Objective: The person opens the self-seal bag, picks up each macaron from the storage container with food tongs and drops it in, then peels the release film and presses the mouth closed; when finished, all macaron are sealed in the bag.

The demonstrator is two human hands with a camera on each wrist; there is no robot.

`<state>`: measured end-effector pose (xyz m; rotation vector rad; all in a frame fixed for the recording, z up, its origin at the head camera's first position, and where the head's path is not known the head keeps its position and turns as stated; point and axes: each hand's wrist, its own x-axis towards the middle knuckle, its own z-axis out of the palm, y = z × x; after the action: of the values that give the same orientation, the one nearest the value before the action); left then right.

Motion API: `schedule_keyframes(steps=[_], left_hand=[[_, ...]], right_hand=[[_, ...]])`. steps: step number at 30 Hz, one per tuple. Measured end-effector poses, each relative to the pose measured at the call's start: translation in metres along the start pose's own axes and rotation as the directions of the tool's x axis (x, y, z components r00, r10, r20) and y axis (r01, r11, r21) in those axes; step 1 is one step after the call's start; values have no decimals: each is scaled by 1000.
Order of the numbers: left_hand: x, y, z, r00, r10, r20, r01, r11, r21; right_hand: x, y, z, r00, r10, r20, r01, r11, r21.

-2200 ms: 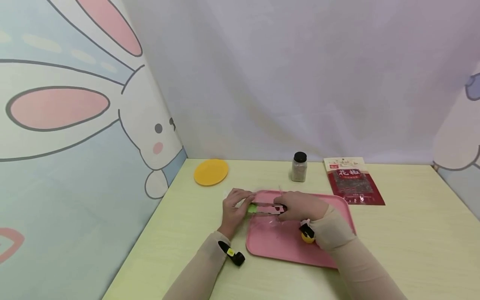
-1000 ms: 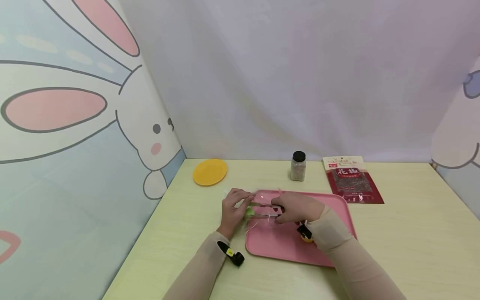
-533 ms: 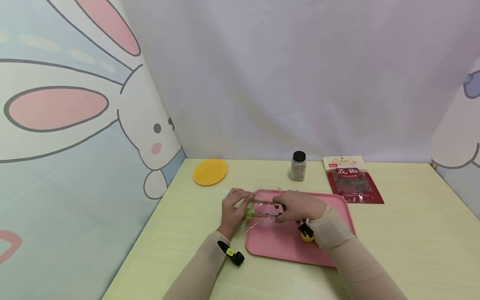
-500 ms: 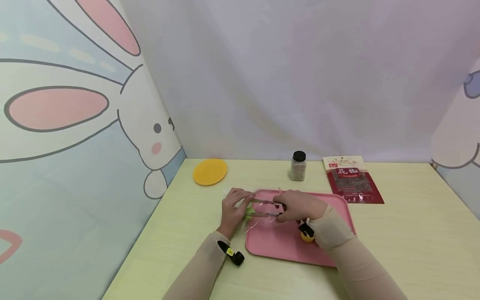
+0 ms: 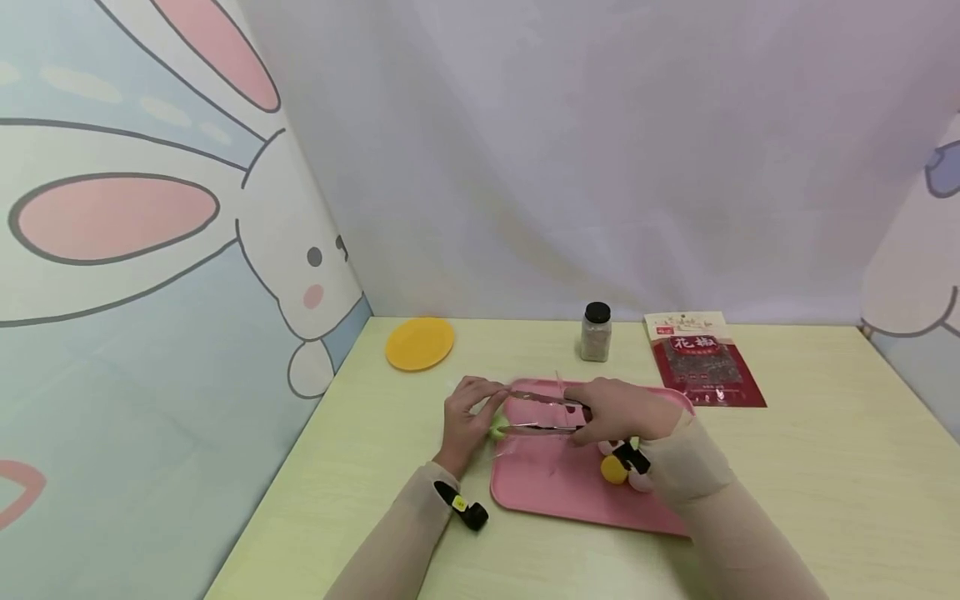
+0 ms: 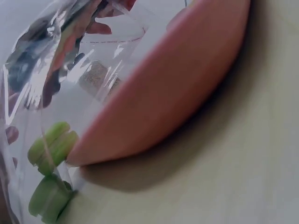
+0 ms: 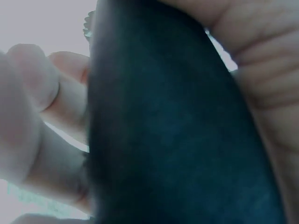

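Observation:
My left hand (image 5: pixel 467 419) pinches the edge of a clear plastic bag (image 6: pixel 28 79) at the tray's left end. Green vegetable pieces (image 6: pixel 56 147) show through the film in the left wrist view, and a bit of green (image 5: pixel 498 427) sits beside the left thumb in the head view. With my right hand (image 5: pixel 622 408) I grip metal tongs (image 5: pixel 542 429); their two arms are spread apart and point left, tips at the bag's mouth. The right wrist view is mostly filled by their dark handle (image 7: pixel 168 116), with fingers around it.
Beneath the hands lies a pink tray (image 5: pixel 555 508), with a yellow round piece (image 5: pixel 613 469) and pinkish round pieces (image 5: pixel 640 481) near the right wrist. Behind it stand a black-lidded jar (image 5: pixel 596 335), a red packet (image 5: pixel 705 371) and, at left, a yellow plate (image 5: pixel 420 344).
My right hand has drawn back to the right with the tongs, whose arms are spread wider. More round pieces on the tray are uncovered. The left hand has stayed nearly still.

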<state>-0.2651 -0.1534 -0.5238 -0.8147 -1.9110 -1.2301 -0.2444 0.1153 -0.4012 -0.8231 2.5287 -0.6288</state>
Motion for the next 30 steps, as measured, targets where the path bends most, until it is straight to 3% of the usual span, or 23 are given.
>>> schedule_keyframes(steps=[8, 14, 23, 30], left_hand=[[-3, -1, -1, 999, -39, 3, 39, 999, 2], [-2, -3, 0, 998, -57, 13, 57, 998, -12], [-2, -2, 2, 999, -45, 18, 45, 999, -16], [-1, 0, 2, 999, -37, 9, 38, 999, -25]], right_hand=[[-26, 15, -8, 998, 23, -52, -25, 999, -38], [-55, 45, -11, 990, 33, -137, -41, 998, -57], [-91, 114, 21, 970, 12, -243, -36, 995, -96], [-116, 139, 36, 950, 15, -313, -37, 997, -65]])
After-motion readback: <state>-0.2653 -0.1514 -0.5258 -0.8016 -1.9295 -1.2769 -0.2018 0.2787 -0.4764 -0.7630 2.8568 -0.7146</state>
